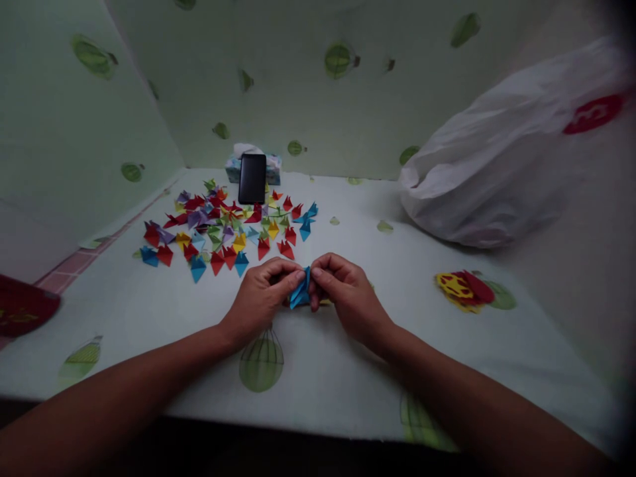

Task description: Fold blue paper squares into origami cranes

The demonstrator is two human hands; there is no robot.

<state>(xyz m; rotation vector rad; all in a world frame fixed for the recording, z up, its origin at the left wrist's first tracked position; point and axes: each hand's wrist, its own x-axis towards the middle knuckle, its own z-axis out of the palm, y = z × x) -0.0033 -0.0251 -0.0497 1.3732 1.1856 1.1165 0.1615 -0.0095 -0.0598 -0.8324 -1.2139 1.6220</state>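
Note:
A small piece of folded blue paper is pinched between my two hands, above the near middle of the table. My left hand grips its left side with thumb and forefinger. On the other side, my right hand pinches its upper right edge, fingertips almost meeting those of the left. Beyond the hands spreads a pile of small folded paper birds in red, blue, yellow, green and purple. Something yellowish shows a little beneath the hands, mostly hidden.
Behind the birds, a dark phone leans against a tissue box. A big white plastic bag stands at the back right. Red and yellow cut-outs lie at right. A red object is at the left edge.

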